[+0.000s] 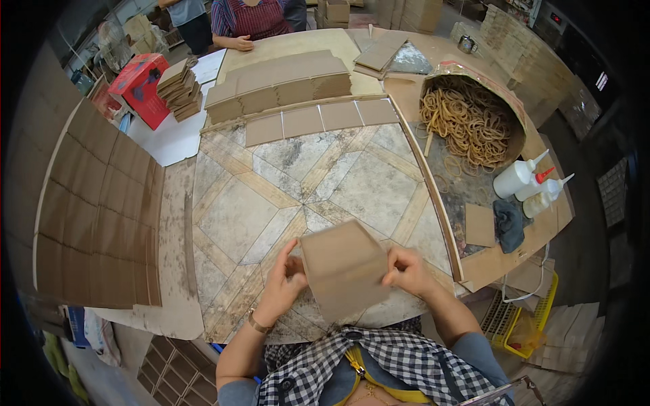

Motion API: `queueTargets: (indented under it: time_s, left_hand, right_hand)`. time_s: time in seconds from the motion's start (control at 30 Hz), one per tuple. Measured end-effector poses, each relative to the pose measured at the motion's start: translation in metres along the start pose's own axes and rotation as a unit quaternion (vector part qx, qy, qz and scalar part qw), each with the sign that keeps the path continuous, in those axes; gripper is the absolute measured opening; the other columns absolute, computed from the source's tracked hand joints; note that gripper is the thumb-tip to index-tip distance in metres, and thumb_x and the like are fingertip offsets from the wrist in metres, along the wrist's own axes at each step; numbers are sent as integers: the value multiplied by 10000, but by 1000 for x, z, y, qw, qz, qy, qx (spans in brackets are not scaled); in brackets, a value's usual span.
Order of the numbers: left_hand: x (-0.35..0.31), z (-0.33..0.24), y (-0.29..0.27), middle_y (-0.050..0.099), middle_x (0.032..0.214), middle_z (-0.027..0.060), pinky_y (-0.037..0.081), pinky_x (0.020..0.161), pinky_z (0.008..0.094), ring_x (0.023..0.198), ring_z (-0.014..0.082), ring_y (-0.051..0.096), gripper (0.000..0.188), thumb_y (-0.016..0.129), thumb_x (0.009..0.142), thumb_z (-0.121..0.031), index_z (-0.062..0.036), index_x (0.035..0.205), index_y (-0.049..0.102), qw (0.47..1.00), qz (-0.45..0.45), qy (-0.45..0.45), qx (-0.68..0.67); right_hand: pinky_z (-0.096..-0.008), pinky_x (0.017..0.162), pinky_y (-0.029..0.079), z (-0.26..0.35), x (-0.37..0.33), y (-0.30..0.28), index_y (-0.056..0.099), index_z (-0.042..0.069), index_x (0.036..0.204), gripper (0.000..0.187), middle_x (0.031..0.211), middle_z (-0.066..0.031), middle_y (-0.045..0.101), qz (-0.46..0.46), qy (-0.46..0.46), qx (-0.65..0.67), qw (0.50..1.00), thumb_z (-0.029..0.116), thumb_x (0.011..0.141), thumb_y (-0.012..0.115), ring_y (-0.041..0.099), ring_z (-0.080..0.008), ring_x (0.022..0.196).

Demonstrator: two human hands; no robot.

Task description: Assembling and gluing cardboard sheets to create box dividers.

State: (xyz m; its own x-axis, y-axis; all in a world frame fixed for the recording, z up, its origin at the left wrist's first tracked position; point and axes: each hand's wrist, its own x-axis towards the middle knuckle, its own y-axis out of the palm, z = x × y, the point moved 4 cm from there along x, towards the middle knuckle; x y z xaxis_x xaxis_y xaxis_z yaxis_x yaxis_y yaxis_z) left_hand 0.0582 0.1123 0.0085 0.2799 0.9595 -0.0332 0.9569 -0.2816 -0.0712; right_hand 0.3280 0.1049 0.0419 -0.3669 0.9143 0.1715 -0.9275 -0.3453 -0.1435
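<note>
A brown cardboard piece (344, 271) with a crease across it is held up in front of me, above the patterned tabletop (250, 216). My left hand (288, 281) grips its left edge, with the fingers behind and the thumb near the side. The right edge is pinched between the thumb and fingers of my right hand (406, 271). Farther off, several flat cardboard pieces (302, 120) lie in a row with white glue-like lines between them, against a wooden strip. Behind that strip stands a long row of stacked cardboard pieces (277, 88).
A sack of rubber bands (467, 122) lies open at the right, near white squeeze bottles (514, 179) and a dark cloth (508, 227). Tall cardboard stacks (95, 216) rise at the left. A red box (139, 88) stands beyond them. Another person (254, 20) is across the table.
</note>
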Motion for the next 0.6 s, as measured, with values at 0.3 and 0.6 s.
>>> queueTargets:
  time_s: [0.3,0.6]
  left_hand:
    - [-19,-12,25,613,629,106,494,467,270,491,194,609,528,393,993,-271,-78,1449,207,954,17,-294,-52]
    - [-24,-81,11,360,1339,257,391,976,457,1237,383,390,777,682,806,-418,-74,1410,336,916,12,230,330]
  right_hand:
    - [-269,382,385,-44,28,13,553,81,698,441,519,-26,515,-139,412,287,853,416,967,454,479,-137,395]
    - [-331,780,472,-34,28,-19,484,36,1118,494,1032,-137,571,-90,226,73,967,452,875,593,568,-228,928]
